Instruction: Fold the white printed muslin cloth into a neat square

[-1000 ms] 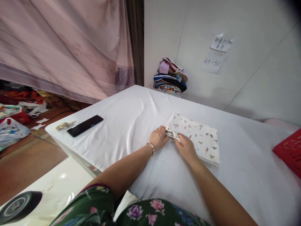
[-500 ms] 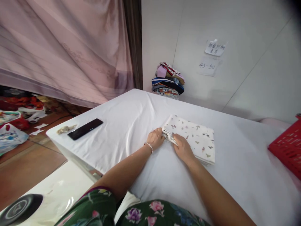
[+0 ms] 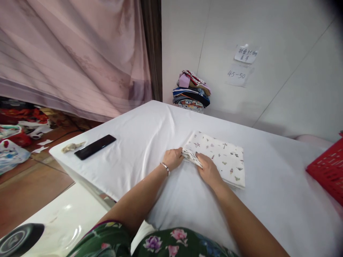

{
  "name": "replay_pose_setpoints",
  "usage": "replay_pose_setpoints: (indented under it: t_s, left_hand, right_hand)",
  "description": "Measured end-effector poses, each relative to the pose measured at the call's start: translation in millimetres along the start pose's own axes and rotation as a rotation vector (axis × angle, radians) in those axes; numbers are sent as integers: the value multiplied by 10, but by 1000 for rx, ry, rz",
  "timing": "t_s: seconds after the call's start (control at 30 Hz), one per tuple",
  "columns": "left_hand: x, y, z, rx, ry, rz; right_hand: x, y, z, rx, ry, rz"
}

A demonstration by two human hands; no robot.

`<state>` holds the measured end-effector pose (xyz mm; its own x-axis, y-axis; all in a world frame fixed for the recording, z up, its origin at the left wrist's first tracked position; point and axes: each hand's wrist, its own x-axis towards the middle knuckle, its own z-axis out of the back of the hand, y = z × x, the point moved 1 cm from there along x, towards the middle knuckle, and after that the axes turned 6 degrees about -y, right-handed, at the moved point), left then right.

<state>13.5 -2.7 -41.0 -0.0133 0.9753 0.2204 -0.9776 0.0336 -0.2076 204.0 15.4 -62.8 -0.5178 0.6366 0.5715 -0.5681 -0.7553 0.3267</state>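
A folded white cloth (image 3: 222,153) printed with small grey, green and pink motifs lies flat on the white-covered table (image 3: 128,132). Its layers are stacked, and their folded edges show at the near left corner. My left hand (image 3: 173,159), with a bracelet at the wrist, pinches that left corner. Close beside it, my right hand (image 3: 209,169) grips the near edge, thumb on top and fingers hidden underneath.
Against the wall stands a pile of folded fabrics (image 3: 191,91). A black phone-like slab (image 3: 95,147) and a crumpled beige scrap (image 3: 73,146) lie at the table's left. To the right is a red plastic basket (image 3: 328,167). Two paper notes (image 3: 237,75) hang on the wall.
My left hand has shifted slightly left and down, still at the cloth's corner. The right hand and the cloth stay nearly in place.
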Motion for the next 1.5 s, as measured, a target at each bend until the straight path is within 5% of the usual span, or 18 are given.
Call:
replay_pose_setpoints:
  t_s: [0.17,0.73,1.07,1.5]
  left_hand:
    - [-19,-67,-7,6,-45,-37]
    - [21,-107,-38,0,85,94]
    - [-30,-2,-55,-149,36,136]
    - [-39,19,-43,-302,14,183]
  right_hand:
    - [-15,-11,-20,-31,-10,51]
    - [47,81,17,1,3,-32]
    - [427,239,-94,98,-11,7]
    - [427,262,-147,95,-3,-143]
